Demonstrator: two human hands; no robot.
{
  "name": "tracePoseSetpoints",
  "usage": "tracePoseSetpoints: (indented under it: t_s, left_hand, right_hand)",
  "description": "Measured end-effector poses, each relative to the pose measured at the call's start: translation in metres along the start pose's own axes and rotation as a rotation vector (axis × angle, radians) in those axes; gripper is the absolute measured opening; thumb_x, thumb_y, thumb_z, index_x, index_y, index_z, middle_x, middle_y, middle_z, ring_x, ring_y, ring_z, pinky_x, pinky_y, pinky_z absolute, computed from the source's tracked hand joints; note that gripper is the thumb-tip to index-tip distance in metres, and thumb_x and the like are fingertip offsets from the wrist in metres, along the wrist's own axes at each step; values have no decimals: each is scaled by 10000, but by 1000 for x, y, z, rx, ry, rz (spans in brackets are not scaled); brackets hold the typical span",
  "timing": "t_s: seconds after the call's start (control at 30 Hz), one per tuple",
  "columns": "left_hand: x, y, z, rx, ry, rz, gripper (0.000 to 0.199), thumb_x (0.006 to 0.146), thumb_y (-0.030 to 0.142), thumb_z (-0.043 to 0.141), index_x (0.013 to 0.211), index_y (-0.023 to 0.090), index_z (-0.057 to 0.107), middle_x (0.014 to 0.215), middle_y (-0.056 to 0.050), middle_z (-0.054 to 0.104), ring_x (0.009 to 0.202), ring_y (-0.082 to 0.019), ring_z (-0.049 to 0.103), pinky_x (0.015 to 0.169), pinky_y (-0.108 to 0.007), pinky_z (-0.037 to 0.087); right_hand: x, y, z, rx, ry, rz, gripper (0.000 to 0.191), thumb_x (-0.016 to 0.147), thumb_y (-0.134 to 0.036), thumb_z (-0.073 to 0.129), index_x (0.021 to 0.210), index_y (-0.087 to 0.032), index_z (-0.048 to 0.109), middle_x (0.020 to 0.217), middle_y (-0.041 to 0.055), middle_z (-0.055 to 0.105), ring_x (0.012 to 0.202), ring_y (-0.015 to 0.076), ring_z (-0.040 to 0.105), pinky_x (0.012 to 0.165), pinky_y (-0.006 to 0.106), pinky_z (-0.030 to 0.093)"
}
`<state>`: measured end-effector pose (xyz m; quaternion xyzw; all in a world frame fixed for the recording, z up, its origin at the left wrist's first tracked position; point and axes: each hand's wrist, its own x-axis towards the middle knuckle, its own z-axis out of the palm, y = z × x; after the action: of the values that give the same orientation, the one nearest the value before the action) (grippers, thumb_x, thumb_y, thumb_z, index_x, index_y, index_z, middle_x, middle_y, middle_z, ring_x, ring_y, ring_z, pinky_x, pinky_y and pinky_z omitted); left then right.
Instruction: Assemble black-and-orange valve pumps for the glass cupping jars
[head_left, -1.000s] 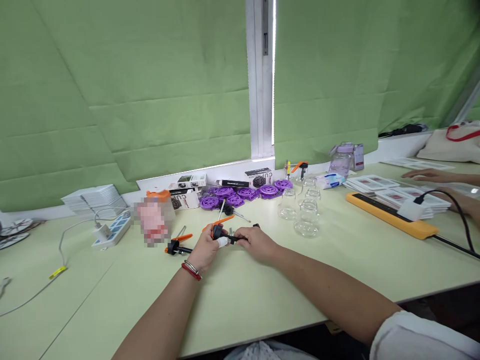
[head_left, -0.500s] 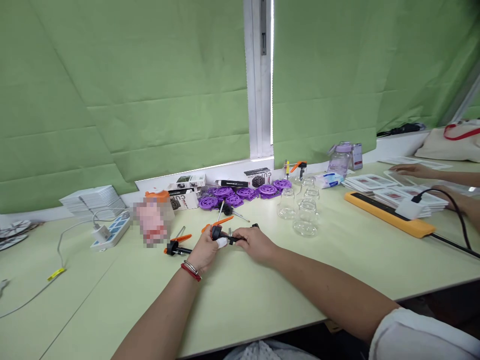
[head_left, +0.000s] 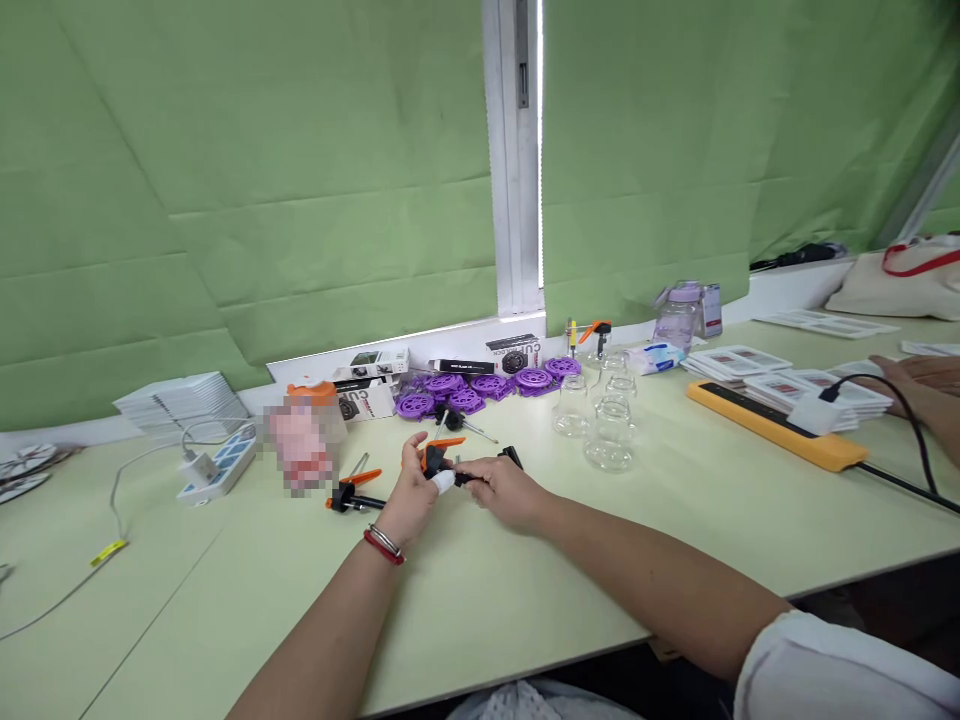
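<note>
Two bare hands meet in front of us, and between them we see a black-and-orange device. Its black head sits inside the left hand, pinched between the white-wrapped thumb and the fingers. To its right, we see the right hand pinching the black shaft between thumb and fingertips. A similar device lies left of the left hand on the table.

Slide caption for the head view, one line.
Left hand and right hand hold a black-and-orange part, purple discs and clear jars beyond.
</note>
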<state>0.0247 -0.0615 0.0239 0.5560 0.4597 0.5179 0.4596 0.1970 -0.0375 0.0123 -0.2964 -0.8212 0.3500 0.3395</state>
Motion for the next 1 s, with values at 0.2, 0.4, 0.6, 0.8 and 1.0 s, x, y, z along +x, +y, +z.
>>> tracePoseSetpoints:
  t_s: [0.2, 0.4, 0.6, 0.8, 1.0]
  left_hand:
    - [1, 0, 3, 267, 81, 252, 612, 751, 231, 618, 1287, 224, 324, 1228, -130, 472, 1146, -233, 467, 991, -432, 333]
    - [1, 8, 0, 464, 140, 518, 519, 776, 240, 589, 1269, 235, 427, 1438, -112, 289, 1374, -262, 182, 1097, -442, 186]
    - [0, 8, -3, 486, 102, 546, 650, 717, 274, 650, 1316, 225, 401, 1340, -119, 420, 1261, -280, 368, 1055, -417, 264]
    - [-1, 7, -1, 617, 65, 576, 1096, 437, 296, 813, 1398, 189, 296, 1332, -156, 401, 1216, -354, 372, 1035, -470, 261]
    - [-4, 10, 5, 770, -36, 535, 1201, 394, 433, 811, 1421, 162, 251, 1352, -199, 340, 1253, -394, 310, 1021, -542, 254]
  right_hand:
    - [7, 10, 8, 470, 75, 140, 319, 797, -188, 527, 1110, -151, 574, 692, -19, 540, 562, 90, 541, 600, 270, 489]
    - [7, 0, 11, 748, 10, 75, 340, 769, -310, 618, 1061, -154, 539, 726, -5, 581, 578, 108, 580, 591, 306, 513]
    - [4, -9, 6, 866, -36, 133, 414, 715, -388, 690, 1014, -134, 559, 700, 10, 618, 579, 135, 609, 604, 332, 517]
    - [1, -12, 2, 869, -36, 214, 453, 664, -408, 730, 989, -109, 628, 743, 40, 658, 598, 117, 583, 574, 255, 447]
    - [-2, -16, 4, 866, -95, 206, 357, 658, -421, 733, 785, -99, 649, 697, 33, 635, 603, 105, 551, 593, 246, 431]
